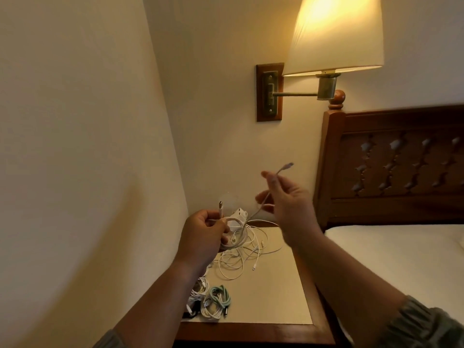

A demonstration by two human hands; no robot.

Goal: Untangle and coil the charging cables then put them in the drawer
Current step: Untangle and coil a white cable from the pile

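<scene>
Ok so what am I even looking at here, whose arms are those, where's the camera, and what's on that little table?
No machine here: this is one picture from a camera worn on a person's head, looking forward and down, so both arms are that person's own. The left hand grips loops of a white cable, one plug poking up. The right hand pinches a cable end higher up, seemingly the same cable. Below is a bedside table. On it lie a loose tangle of white cables and, nearer the camera, coiled bundles, one green. A lit wall lamp hangs above; a bed is at the right.
</scene>
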